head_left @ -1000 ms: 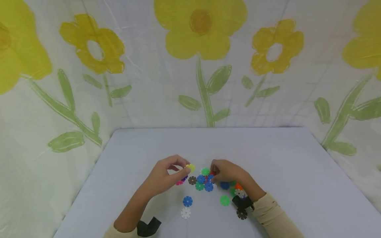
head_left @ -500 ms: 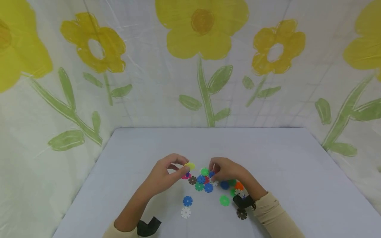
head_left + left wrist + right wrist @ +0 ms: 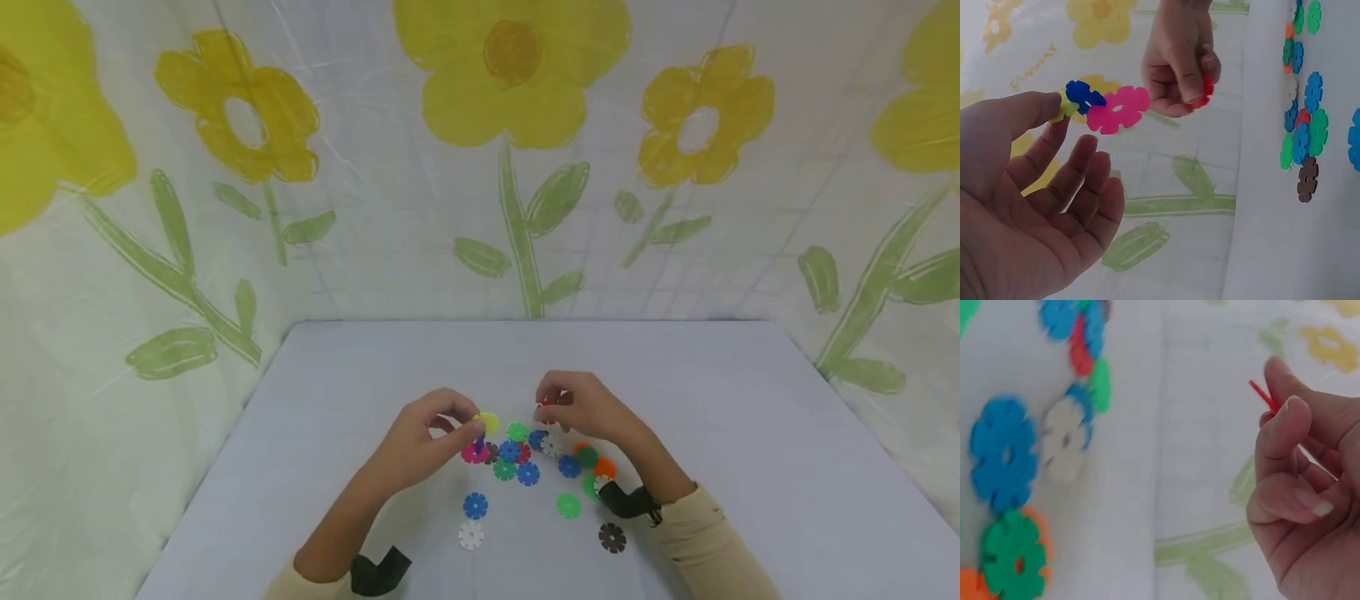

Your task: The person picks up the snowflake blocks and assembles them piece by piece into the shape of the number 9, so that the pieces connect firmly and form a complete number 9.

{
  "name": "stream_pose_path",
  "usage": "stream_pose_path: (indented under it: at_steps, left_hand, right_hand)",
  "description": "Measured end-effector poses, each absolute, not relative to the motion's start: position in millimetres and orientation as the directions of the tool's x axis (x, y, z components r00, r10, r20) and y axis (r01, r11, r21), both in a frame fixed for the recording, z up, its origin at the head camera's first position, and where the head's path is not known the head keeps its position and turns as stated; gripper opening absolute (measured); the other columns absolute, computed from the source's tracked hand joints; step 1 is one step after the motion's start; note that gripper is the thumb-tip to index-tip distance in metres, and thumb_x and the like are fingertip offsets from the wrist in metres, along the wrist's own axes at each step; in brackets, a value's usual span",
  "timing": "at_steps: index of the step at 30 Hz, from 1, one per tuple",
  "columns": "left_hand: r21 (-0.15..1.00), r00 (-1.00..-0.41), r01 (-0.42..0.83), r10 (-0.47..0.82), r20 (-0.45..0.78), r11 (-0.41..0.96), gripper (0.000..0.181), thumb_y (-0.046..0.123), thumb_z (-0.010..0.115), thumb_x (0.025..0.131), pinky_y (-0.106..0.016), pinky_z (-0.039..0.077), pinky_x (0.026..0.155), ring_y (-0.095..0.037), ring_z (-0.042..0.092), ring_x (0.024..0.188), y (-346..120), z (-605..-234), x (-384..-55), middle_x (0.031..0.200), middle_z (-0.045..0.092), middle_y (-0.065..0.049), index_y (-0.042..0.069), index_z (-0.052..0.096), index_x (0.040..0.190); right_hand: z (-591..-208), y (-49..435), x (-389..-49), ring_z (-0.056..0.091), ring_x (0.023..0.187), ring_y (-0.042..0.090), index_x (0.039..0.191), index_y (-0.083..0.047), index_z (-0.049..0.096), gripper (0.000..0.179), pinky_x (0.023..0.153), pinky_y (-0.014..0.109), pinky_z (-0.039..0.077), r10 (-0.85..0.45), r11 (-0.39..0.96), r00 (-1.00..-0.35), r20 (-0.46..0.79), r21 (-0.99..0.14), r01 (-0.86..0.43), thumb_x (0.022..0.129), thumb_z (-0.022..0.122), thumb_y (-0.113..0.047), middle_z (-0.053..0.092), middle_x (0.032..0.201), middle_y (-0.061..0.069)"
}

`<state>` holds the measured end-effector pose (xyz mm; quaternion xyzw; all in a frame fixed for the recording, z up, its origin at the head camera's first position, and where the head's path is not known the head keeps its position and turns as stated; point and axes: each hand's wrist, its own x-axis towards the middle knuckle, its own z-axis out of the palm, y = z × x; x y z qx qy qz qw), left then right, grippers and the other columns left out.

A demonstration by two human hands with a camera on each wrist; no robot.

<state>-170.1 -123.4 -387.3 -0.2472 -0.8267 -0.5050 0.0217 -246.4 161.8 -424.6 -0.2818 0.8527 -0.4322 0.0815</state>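
Note:
In the left wrist view, my left hand (image 3: 1041, 187) pinches a yellow notched disc (image 3: 1065, 112) between thumb and index finger. Slotted into it is a blue notched disc (image 3: 1084, 95), and a pink notched disc (image 3: 1119, 110) is joined to the blue one. The head view has this chain close over the left end of the disc pile. My right hand (image 3: 588, 407), raised beyond the pile, pinches a red notched disc (image 3: 1264, 395) by its edge. It appears nearly edge-on in the right wrist view, and the fingers hide much of it.
Loose notched discs lie on the white table (image 3: 337, 367): a blue disc (image 3: 528, 473), a white disc (image 3: 471, 535), a light green disc (image 3: 568, 505), a brown disc (image 3: 612, 537) and several more, some overlapping. A flower-painted curtain (image 3: 375, 250) hangs behind the table's far edge.
My right hand has lifted away from the pile, back and to the right, with the red disc. The chain in my left hand has turned, its pink disc swinging rightward beneath the yellow one.

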Motion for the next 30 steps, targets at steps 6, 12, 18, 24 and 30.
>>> stream_pose_path:
  at_steps: [6,12,18,24,30]
  left_hand:
    - [0.816,-0.854,0.471,0.404,0.327,0.334,0.010,0.022,0.070,0.095,-0.031,0.057,0.076,-0.014,0.063,0.085,-121.4,-386.4,-167.8,0.094,0.066,0.007,0.015,0.069,0.103]
    - [0.837,-0.849,0.461,0.418,0.322,0.293,0.010,0.021,0.068,0.097,-0.033,0.058,0.077,-0.012,0.067,0.081,-120.0,-383.7,-164.4,0.092,0.069,0.005,0.015,0.067,0.105]
    - [0.825,-0.838,0.488,0.416,0.352,0.284,0.013,0.021,0.070,0.096,-0.032,0.058,0.078,-0.011,0.068,0.082,-117.1,-382.0,-161.9,0.094,0.071,0.003,0.015,0.067,0.108]
    - [0.783,-0.814,0.547,0.403,0.417,0.295,0.014,0.022,0.072,0.095,-0.030,0.058,0.077,-0.008,0.068,0.081,-114.9,-383.0,-160.8,0.093,0.071,0.009,0.015,0.068,0.107]
    - [0.757,-0.795,0.586,0.384,0.470,0.287,0.013,0.020,0.074,0.094,-0.030,0.058,0.076,-0.007,0.069,0.079,-113.2,-380.5,-157.7,0.091,0.072,0.010,0.014,0.070,0.105]
  right_hand:
    - [-401.5,155.0,-230.7,0.065,0.074,0.023,0.113,-0.010,0.065,0.018,0.068,0.032,0.058,-0.605,0.294,-0.751,0.265,-0.802,-0.520,0.096,0.068,-0.008,0.069,0.095,0.002]
    - [-382.8,151.2,-210.9,0.063,0.065,0.024,0.111,-0.008,0.063,0.015,0.058,0.035,0.057,-0.608,0.141,-0.731,0.309,-0.865,-0.482,0.097,0.065,-0.003,0.068,0.086,0.006]
    - [-372.2,145.4,-193.9,0.063,0.059,0.028,0.124,-0.003,0.055,0.026,0.052,0.034,0.056,-0.672,-0.056,-0.651,0.353,-0.901,-0.430,0.099,0.059,0.002,0.065,0.078,0.015]
    - [-368.0,138.3,-183.4,0.067,0.063,0.029,0.118,0.000,0.058,0.019,0.056,0.036,0.058,-0.671,-0.099,-0.658,0.340,-0.921,-0.376,0.099,0.060,0.002,0.070,0.082,0.017]
    - [-366.7,137.4,-182.5,0.067,0.062,0.029,0.117,0.001,0.058,0.018,0.056,0.037,0.058,-0.659,-0.104,-0.670,0.341,-0.924,-0.368,0.099,0.058,0.002,0.069,0.082,0.021]
